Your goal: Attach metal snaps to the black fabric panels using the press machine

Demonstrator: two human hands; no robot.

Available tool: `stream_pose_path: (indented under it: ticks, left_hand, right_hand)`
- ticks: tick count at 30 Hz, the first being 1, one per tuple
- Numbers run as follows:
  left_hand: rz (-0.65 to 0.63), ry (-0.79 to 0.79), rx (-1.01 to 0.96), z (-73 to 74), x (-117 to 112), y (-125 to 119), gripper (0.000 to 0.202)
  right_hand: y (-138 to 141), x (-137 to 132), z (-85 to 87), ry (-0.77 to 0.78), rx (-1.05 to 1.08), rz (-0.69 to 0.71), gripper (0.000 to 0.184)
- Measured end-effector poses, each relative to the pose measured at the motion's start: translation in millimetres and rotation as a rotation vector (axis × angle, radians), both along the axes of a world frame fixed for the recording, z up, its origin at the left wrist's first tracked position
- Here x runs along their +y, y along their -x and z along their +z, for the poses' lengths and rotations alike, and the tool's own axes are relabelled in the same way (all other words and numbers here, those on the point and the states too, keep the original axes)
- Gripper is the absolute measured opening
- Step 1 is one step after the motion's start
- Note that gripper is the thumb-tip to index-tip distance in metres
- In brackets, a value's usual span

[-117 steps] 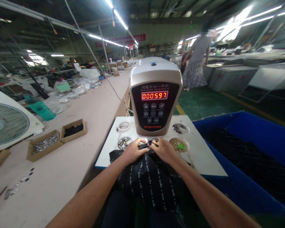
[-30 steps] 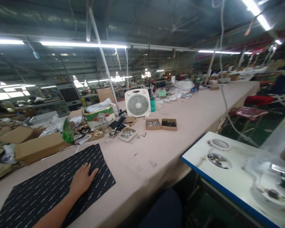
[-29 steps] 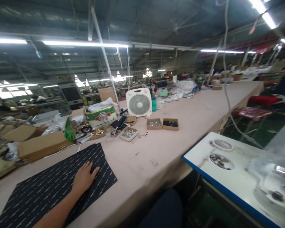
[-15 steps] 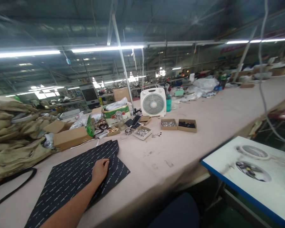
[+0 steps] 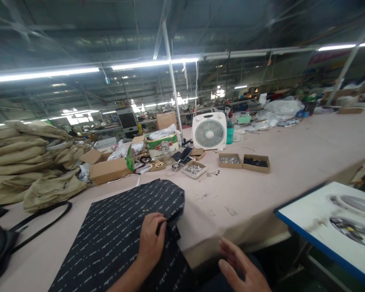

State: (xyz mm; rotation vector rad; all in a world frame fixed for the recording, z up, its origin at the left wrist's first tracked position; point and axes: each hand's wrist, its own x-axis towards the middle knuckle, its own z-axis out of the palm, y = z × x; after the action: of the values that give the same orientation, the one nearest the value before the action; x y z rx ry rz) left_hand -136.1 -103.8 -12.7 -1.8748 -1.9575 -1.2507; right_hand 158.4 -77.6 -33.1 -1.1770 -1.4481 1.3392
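Observation:
A black fabric piece printed with small white lettering lies on the long pink table in front of me. My left hand is closed on the near right corner of this fabric, where the cloth bunches and lifts. My right hand hovers low at the bottom right, just off the table's edge, fingers apart and holding nothing.
Folded khaki bags are stacked at the left, with a black strap beside them. Cardboard boxes, small trays of metal parts, and a white fan stand further back. A white machine table with blue edge is at the right.
My view swung left from the machine. My left hand, flat on the fabric a second ago, has closed on its corner and drawn it toward me. My right hand came into view.

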Motion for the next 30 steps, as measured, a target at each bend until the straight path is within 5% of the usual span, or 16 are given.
stream_pose_path:
  ticks: [3, 7, 11, 15, 19, 21, 25, 28, 30]
  left_hand:
    - [-0.205, 0.018, 0.074, -7.1, -18, -48, 0.014]
    - [-0.444, -0.009, 0.161, -7.1, -26, -85, 0.019]
    - [-0.333, 0.054, 0.225, 19.0, -9, -72, 0.053]
    - [-0.198, -0.048, 0.363, 55.3, 29, -39, 0.090]
    - [-0.279, 0.042, 0.506, 76.2, 66, -29, 0.110]
    - [-0.403, 0.183, 0.521, 76.9, 79, -34, 0.100]
    - [-0.655, 0.418, 0.519, 65.2, 94, -53, 0.025]
    - [-0.717, 0.465, 0.454, 57.0, 94, -68, 0.024]
    - [-0.685, 0.545, 0.415, 54.6, 91, -76, 0.024]
  right_hand:
    - [40, 9, 27.5, -0.008, 0.034, 0.109, 0.062]
    - [41, 17, 30.5, 0.029, -0.086, 0.024, 0.047]
    - [1, 20, 20.3, 0.078, 0.023, 0.062, 0.048]
    - [-33, 10, 18.0, 0.169, 0.127, 0.012, 0.046]
    - [-44, -9, 8.7, 0.256, 0.317, -0.055, 0.038]
    - [-46, -17, 0.7, 0.322, 0.395, -0.084, 0.037]
    - [-59, -22, -10.3, 0.418, 0.364, -0.123, 0.043]
    - [-75, -23, 1.6, 0.246, 0.033, -0.241, 0.058]
    - [-82, -25, 23.0, -0.010, -0.266, -0.442, 0.076]
